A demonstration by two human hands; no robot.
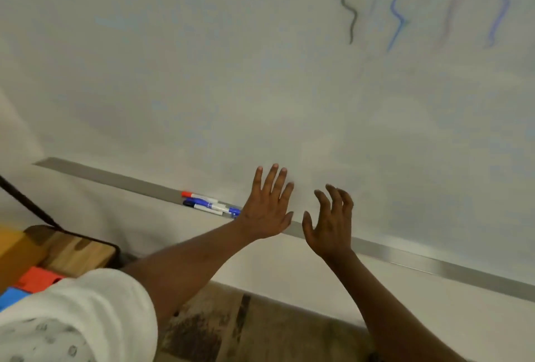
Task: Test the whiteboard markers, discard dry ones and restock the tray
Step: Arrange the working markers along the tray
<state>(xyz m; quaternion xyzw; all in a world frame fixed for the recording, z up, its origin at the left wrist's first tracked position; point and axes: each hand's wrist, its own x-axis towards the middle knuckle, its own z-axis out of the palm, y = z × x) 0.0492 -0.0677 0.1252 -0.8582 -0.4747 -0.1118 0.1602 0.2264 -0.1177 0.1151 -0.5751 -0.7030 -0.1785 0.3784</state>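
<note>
A whiteboard (pixel 231 72) fills most of the view, with black, blue and faint red squiggles (pixel 396 2) at its upper right. Along its bottom runs a grey metal tray (pixel 434 263). Several markers (pixel 208 203) lie together in the tray, one with a red cap and others with blue caps. My left hand (pixel 267 205) hovers just right of the markers with fingers straight and spread, holding nothing. My right hand (pixel 330 222) is beside it over the tray, fingers loosely bent, empty.
A wooden table corner (pixel 72 248) with a black edge stands at the lower left, with red (pixel 37 277) and blue (pixel 11 298) objects on it. A dark strap (pixel 26 202) crosses above it. Patterned floor (pixel 246 329) lies below the wall.
</note>
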